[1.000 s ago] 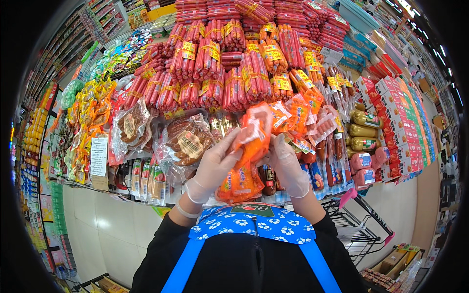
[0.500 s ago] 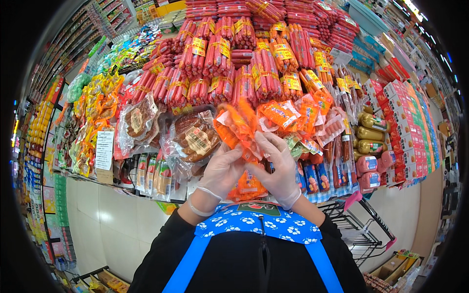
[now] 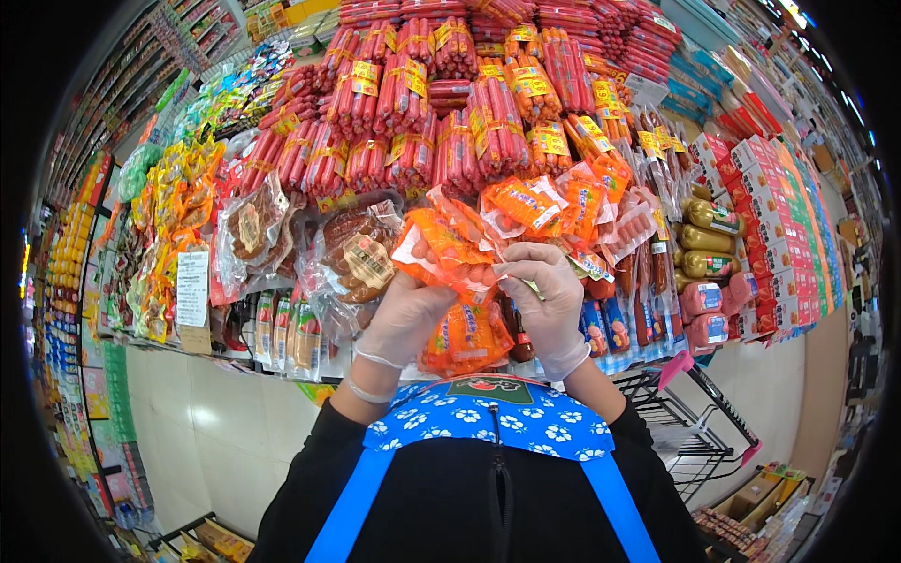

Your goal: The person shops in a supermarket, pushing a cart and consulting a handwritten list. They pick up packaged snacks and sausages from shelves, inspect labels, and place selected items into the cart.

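Between my gloved hands is an orange-and-clear plastic packet of small sausages [image 3: 441, 246], raised above the display. My left hand [image 3: 405, 314] is closed on its lower left part. With thumb and forefinger, my right hand [image 3: 542, 298] pinches the packet's right edge. Below and behind the packet, more orange sausage packets [image 3: 467, 336] lie at the front of the display. Similar orange packets [image 3: 563, 208] sit just beyond my right hand. To the left of the held packet is a vacuum-packed piece of dark brown meat [image 3: 361, 258].
Bundled red sausages [image 3: 404, 94] are piled high at the back. Yellow-orange packets [image 3: 178, 197] and a white paper sign [image 3: 192, 286] are at left. Gold sausage rolls [image 3: 709, 239] and stacked red-and-white boxes [image 3: 774, 225] stand at right. A black wire cart [image 3: 694, 422] is at lower right.
The held packet, blurred before, is now steadier and spread flatter. My right hand has moved slightly right and now pinches the packet's edge; my left hand has shifted left.
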`<state>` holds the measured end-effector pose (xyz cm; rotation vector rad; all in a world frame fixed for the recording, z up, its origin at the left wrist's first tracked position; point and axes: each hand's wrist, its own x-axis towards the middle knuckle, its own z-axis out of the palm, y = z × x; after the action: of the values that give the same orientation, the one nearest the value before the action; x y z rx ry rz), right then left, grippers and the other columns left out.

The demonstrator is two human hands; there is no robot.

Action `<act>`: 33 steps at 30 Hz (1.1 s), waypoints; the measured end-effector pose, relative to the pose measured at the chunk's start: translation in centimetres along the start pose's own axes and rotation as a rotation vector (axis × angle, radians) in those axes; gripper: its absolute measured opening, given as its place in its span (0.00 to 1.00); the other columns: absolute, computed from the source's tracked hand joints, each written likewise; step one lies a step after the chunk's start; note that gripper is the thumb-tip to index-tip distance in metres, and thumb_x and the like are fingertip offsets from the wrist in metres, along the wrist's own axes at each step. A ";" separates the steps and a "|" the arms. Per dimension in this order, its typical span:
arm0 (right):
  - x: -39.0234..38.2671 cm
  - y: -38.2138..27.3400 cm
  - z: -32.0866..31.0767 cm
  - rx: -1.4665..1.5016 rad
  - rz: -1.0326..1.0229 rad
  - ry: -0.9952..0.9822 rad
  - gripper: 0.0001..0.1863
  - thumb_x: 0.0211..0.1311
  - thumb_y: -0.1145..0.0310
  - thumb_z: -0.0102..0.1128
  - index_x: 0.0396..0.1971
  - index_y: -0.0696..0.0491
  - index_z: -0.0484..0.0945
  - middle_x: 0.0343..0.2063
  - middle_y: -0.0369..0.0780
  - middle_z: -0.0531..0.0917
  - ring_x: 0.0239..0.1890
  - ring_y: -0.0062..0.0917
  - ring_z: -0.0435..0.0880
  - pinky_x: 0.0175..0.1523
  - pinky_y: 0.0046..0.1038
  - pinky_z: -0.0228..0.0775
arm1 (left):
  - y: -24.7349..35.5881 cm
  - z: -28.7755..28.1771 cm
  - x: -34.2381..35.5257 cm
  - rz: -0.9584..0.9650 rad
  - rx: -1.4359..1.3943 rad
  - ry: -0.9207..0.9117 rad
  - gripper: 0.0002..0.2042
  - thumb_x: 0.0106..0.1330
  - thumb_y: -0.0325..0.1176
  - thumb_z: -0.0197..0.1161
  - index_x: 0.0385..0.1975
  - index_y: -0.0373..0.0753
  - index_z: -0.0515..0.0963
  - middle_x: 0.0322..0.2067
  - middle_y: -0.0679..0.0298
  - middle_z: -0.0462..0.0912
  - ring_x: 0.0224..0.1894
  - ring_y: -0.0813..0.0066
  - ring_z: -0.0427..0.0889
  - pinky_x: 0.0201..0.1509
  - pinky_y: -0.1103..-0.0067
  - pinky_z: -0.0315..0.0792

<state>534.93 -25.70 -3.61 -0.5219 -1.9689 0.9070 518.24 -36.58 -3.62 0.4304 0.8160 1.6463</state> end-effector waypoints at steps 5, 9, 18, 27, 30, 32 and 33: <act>-0.6 -0.6 1.1 -0.219 -0.246 -0.086 0.08 0.56 0.78 0.69 0.35 0.54 0.80 0.38 0.42 0.83 0.37 0.34 0.84 0.39 0.30 0.76 | -0.5 -1.1 0.4 0.036 -0.108 -0.003 0.28 0.71 0.30 0.59 0.69 0.39 0.59 0.62 0.60 0.73 0.63 0.67 0.75 0.68 0.67 0.69; -1.1 -0.8 2.0 -0.267 -0.207 -0.130 0.10 0.54 0.78 0.68 0.36 0.53 0.79 0.37 0.42 0.83 0.31 0.36 0.84 0.33 0.32 0.75 | -1.9 -1.2 -0.2 0.022 -0.218 -0.011 0.29 0.68 0.34 0.65 0.67 0.36 0.62 0.60 0.61 0.74 0.63 0.69 0.73 0.69 0.69 0.65; -0.7 -0.9 1.9 -0.223 -0.121 -0.314 0.14 0.55 0.65 0.72 0.38 0.53 0.80 0.38 0.42 0.83 0.35 0.38 0.84 0.38 0.35 0.78 | -1.7 -2.6 0.2 0.078 0.086 0.139 0.20 0.68 0.24 0.63 0.60 0.36 0.70 0.51 0.62 0.80 0.51 0.73 0.81 0.57 0.75 0.76; -0.8 0.2 2.0 -0.059 0.046 -0.157 0.05 0.58 0.75 0.69 0.32 0.57 0.82 0.32 0.43 0.84 0.33 0.33 0.84 0.37 0.28 0.76 | -2.3 -3.0 0.0 0.136 0.061 0.112 0.22 0.71 0.27 0.62 0.63 0.36 0.67 0.58 0.61 0.77 0.58 0.72 0.78 0.64 0.71 0.73; -1.0 0.6 1.7 0.007 0.063 -0.155 0.04 0.58 0.77 0.69 0.30 0.58 0.82 0.32 0.44 0.84 0.33 0.32 0.84 0.37 0.29 0.76 | -1.8 -3.6 -0.1 0.113 0.067 0.044 0.25 0.71 0.28 0.63 0.66 0.37 0.66 0.60 0.62 0.76 0.60 0.72 0.77 0.66 0.71 0.71; -1.1 0.4 1.7 0.026 0.066 -0.169 0.03 0.58 0.78 0.69 0.30 0.58 0.82 0.32 0.44 0.84 0.33 0.31 0.84 0.38 0.28 0.76 | -1.4 -3.8 -0.1 0.109 0.092 0.027 0.26 0.70 0.28 0.63 0.67 0.38 0.65 0.61 0.62 0.76 0.61 0.71 0.77 0.67 0.70 0.70; -1.2 0.3 1.7 0.032 0.067 -0.174 0.03 0.58 0.78 0.69 0.30 0.58 0.82 0.32 0.43 0.84 0.33 0.31 0.84 0.38 0.28 0.75 | -1.2 -3.8 0.0 0.113 0.099 0.006 0.26 0.70 0.28 0.64 0.67 0.38 0.66 0.61 0.62 0.76 0.61 0.71 0.76 0.67 0.70 0.70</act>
<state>534.07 -26.98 -5.04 -0.5071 -2.1001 1.0545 516.51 -37.62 -7.10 0.5492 0.8941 1.7166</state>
